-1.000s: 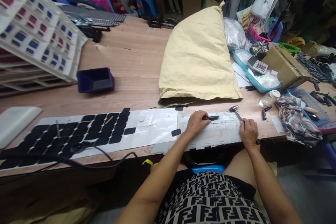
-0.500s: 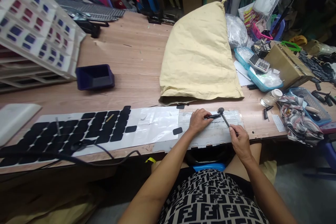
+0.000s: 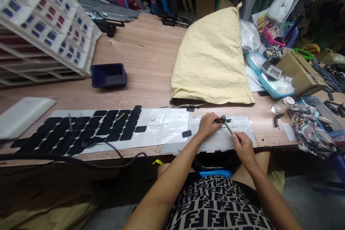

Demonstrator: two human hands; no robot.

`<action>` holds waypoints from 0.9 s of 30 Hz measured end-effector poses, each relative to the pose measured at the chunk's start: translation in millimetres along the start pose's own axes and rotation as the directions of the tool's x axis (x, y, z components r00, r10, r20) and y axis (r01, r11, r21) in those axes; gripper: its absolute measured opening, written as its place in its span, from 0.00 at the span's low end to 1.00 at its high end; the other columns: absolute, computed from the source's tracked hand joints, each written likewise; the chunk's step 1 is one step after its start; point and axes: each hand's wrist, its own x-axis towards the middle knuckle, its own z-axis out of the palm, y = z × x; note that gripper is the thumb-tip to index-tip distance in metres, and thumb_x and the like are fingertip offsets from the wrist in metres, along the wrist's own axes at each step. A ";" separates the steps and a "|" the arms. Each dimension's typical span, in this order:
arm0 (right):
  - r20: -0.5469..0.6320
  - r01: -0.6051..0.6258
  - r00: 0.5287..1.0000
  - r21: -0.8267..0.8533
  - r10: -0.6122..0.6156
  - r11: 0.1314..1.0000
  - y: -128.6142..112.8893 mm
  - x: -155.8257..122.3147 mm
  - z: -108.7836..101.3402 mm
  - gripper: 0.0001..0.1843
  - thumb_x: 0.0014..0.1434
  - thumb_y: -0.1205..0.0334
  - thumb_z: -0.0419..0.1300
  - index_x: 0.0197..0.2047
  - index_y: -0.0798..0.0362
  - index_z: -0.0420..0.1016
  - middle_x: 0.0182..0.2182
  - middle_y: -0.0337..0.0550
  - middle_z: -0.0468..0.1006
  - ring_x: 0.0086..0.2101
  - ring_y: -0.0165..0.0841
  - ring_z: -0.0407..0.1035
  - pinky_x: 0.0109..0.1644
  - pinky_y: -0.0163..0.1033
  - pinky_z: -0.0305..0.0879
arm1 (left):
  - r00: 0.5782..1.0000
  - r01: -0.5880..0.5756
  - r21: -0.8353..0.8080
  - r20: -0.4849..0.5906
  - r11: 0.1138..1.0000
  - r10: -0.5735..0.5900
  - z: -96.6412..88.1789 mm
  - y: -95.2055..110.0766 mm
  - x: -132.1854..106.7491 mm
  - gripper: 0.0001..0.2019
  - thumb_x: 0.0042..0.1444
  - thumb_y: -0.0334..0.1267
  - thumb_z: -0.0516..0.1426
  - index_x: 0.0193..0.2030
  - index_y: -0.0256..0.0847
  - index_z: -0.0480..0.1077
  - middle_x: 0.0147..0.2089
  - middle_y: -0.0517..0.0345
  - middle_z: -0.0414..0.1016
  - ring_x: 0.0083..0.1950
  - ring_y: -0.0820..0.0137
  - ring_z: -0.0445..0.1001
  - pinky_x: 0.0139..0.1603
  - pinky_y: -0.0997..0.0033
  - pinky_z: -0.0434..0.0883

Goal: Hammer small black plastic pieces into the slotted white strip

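Bare forearms and a bare knee show; the person wears a black-and-beige garment (image 3: 215, 205) patterned with blocky letter shapes.

Under the left hand (image 3: 207, 124) and right hand (image 3: 242, 145): a long sheet (image 3: 221, 140) on the table (image 3: 145, 61). Between the hands: a hammer (image 3: 228, 128), head over a strip (image 3: 228, 120) at the left fingertips. Behind the left hand: a sack (image 3: 212, 64). Just left: a loose pad (image 3: 186, 133); farther left, a pad grid (image 3: 88, 133). Rightward beyond the right hand: a jar (image 3: 281, 105).
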 end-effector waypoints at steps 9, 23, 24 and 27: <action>-0.325 -0.073 0.940 -0.478 -0.099 0.875 81.5 31.0 -30.0 0.17 0.66 0.57 0.52 0.43 0.54 0.80 0.36 0.51 0.77 0.39 0.41 0.67 0.47 0.44 0.63 | 0.997 -0.058 -0.149 0.046 0.987 0.065 -18.2 12.3 -15.2 0.06 0.53 0.37 0.65 0.39 0.43 0.79 0.39 0.55 0.76 0.43 0.63 0.71 0.47 0.63 0.69; -0.361 -0.149 0.925 -0.639 -0.123 0.754 107.1 31.6 -25.5 0.14 0.67 0.58 0.53 0.47 0.53 0.79 0.39 0.50 0.75 0.39 0.40 0.64 0.43 0.43 0.58 | 0.805 0.406 -0.151 0.525 0.901 -0.275 64.8 -35.9 -155.8 0.19 0.57 0.45 0.60 0.54 0.47 0.77 0.45 0.55 0.82 0.49 0.59 0.78 0.52 0.62 0.72; -0.364 -0.148 0.923 -0.636 -0.125 0.757 106.7 31.7 -25.7 0.14 0.67 0.58 0.54 0.47 0.53 0.79 0.39 0.50 0.75 0.39 0.40 0.64 0.43 0.43 0.58 | 0.803 0.400 -0.103 0.518 0.911 -0.294 65.3 -36.6 -152.9 0.21 0.57 0.44 0.60 0.57 0.48 0.76 0.50 0.54 0.81 0.54 0.57 0.77 0.56 0.60 0.71; -0.369 -0.138 0.919 -0.632 -0.140 0.763 105.7 32.2 -26.1 0.14 0.66 0.59 0.53 0.46 0.53 0.79 0.38 0.50 0.75 0.39 0.41 0.63 0.43 0.43 0.58 | 0.788 0.290 -0.037 0.576 0.956 -0.217 43.6 -21.3 -143.2 0.25 0.52 0.42 0.64 0.59 0.48 0.75 0.55 0.50 0.80 0.59 0.52 0.75 0.58 0.59 0.70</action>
